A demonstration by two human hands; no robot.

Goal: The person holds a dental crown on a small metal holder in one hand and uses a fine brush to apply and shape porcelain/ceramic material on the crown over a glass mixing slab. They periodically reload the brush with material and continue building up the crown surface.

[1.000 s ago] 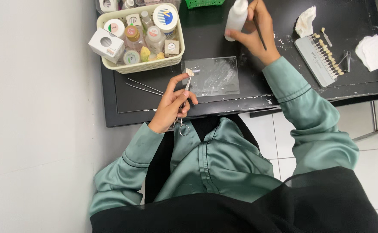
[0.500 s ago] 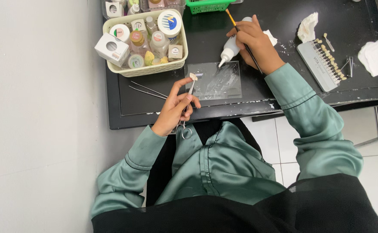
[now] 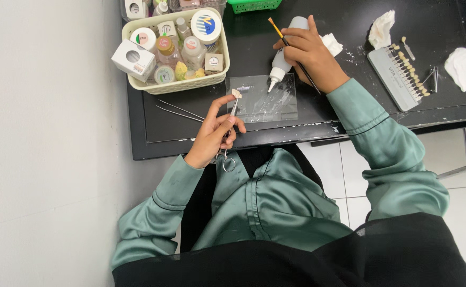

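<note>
A: What is each hand holding?

B: The left hand (image 3: 214, 135) is closed around slim metal forceps (image 3: 229, 127), whose tip grips a small tooth-coloured piece (image 3: 236, 94) just above the fingers, over the near left corner of a clear glass slab (image 3: 265, 101). The right hand (image 3: 308, 53) is curled around a white squeeze bottle (image 3: 282, 59), nozzle tilted down and close above the slab, and also pinches a thin brush (image 3: 291, 48) that crosses the fingers.

A: What lies around the hands?

B: Just left of the left hand lie two thin metal rods (image 3: 180, 110) on the black table (image 3: 350, 114). Beyond them, further from the person, a cream basket (image 3: 190, 85) of small jars and bottles sits near the slab's far left corner. Right of the right hand, well apart, lies a tray of shade tabs (image 3: 397, 74) with crumpled tissue (image 3: 380, 29) beyond it.

A: How much free room?

B: The left wrist hangs over the table's front edge. Bare tabletop runs between the slab and that edge, and between the right forearm and the shade tray.
</note>
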